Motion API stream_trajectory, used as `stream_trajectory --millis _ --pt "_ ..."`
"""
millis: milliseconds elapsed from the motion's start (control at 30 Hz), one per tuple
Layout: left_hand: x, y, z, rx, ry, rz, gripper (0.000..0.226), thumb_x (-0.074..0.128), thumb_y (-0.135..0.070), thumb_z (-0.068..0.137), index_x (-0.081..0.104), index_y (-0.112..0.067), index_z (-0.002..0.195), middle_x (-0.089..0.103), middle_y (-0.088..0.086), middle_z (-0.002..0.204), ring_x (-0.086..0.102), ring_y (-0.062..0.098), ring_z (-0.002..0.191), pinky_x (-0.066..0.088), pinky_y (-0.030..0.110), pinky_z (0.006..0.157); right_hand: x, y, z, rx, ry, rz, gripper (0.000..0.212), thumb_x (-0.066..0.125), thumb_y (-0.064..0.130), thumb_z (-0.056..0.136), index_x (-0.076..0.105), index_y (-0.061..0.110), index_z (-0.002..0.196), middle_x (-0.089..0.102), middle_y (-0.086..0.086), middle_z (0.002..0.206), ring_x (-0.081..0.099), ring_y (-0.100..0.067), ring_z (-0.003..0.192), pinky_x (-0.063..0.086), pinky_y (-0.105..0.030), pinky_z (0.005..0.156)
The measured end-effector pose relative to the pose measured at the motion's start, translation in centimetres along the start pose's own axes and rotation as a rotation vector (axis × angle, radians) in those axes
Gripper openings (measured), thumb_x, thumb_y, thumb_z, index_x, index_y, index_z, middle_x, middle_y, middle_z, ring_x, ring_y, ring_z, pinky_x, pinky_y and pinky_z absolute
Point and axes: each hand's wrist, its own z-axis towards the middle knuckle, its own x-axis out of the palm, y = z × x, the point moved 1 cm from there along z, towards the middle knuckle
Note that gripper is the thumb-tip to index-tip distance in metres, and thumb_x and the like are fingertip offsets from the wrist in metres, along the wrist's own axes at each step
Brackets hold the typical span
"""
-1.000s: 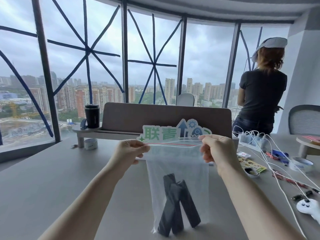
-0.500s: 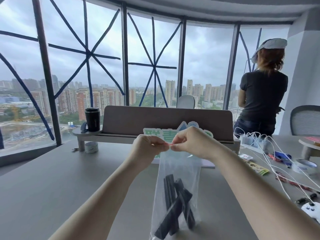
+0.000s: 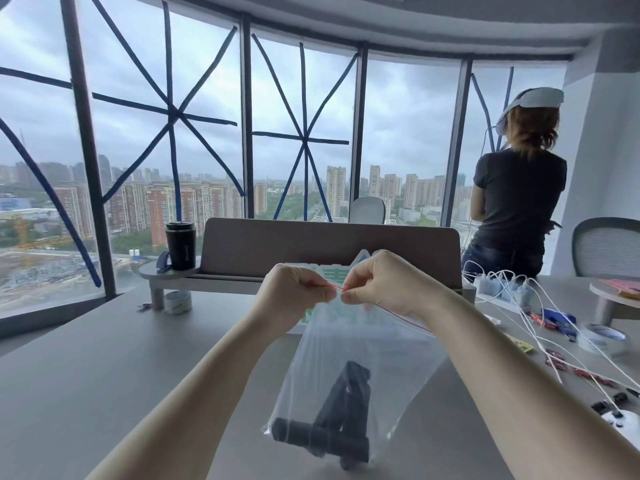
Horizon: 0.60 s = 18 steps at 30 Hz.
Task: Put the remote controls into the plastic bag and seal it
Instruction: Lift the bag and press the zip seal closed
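Note:
A clear plastic bag (image 3: 367, 344) with a red zip strip hangs above the grey table, tilted to the right. Several black remote controls (image 3: 332, 431) lie jumbled in its bottom, one flat and others leaning on it. My left hand (image 3: 294, 289) pinches the red strip at the bag's top. My right hand (image 3: 384, 282) pinches the same strip right beside it, fingertips almost touching. The strip runs down to the right behind my right wrist.
A black cup (image 3: 180, 244) stands on a wooden desk riser (image 3: 311, 251) at the back. White cables (image 3: 554, 327), chargers, tape rolls (image 3: 601, 336) and a white controller (image 3: 623, 420) lie at the right. A person (image 3: 516, 192) stands by the window, back turned.
My hands have come together from the bag's two top corners to its middle. The bag has tipped to the right and the remotes have slumped, one now lying flat.

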Motion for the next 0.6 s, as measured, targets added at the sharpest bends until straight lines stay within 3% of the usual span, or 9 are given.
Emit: stream_trajectory --millis 133,167,233,333,600 --pt "-0.1 0.0 0.0 0.016 -0.032 0.016 0.004 0.077 -0.012 0.072 0.075 -0.009 0.069 0.056 -0.005 0.05 0.04 0.006 0.044 0.036 0.015 0.042 0.4 0.2 0.1 0.007 -0.064 0.012 0.009 0.078 0.012 0.077 0.076 0.011 0.068 0.062 0.008 0.055 0.055 -0.007 0.053 0.05 -0.022 0.061" --pt "-0.1 0.0 0.0 0.018 -0.054 0.011 0.006 0.076 -0.012 0.072 0.075 -0.01 0.067 0.055 -0.007 0.048 0.041 0.008 0.045 0.036 0.015 0.042 0.5 0.4 0.1 0.008 -0.09 0.005 0.008 0.078 0.014 0.077 0.076 0.011 0.069 0.062 0.006 0.058 0.055 -0.006 0.053 0.05 -0.022 0.062" --pt "-0.1 0.1 -0.1 0.021 -0.099 -0.01 0.01 0.075 -0.011 0.073 0.072 -0.011 0.064 0.055 -0.008 0.051 0.042 0.008 0.045 0.038 0.018 0.047 0.8 0.7 -0.2 0.005 -0.157 -0.081 0.009 0.077 0.021 0.079 0.076 0.016 0.072 0.064 0.008 0.063 0.055 0.0 0.053 0.043 -0.008 0.056" --pt "0.3 0.6 -0.3 0.02 -0.179 -0.046 0.018 0.073 -0.011 0.074 0.066 -0.018 0.059 0.056 -0.008 0.057 0.046 0.007 0.051 0.041 0.027 0.059 1.5 0.8 -0.6 0.006 -0.238 -0.181 0.012 0.073 0.029 0.083 0.076 0.019 0.078 0.069 0.007 0.071 0.058 -0.005 0.068 0.04 -0.017 0.057" --pt "-1.7 1.9 -0.3 -0.062 -0.395 -0.231 0.016 0.069 -0.008 0.077 0.068 -0.014 0.062 0.052 -0.002 0.053 0.039 0.013 0.047 0.035 0.027 0.051 1.3 -1.4 -2.1 0.042 -0.28 -0.319 0.017 0.061 0.033 0.091 0.067 0.024 0.078 0.061 0.009 0.071 0.059 -0.02 0.078 0.046 -0.032 0.071"
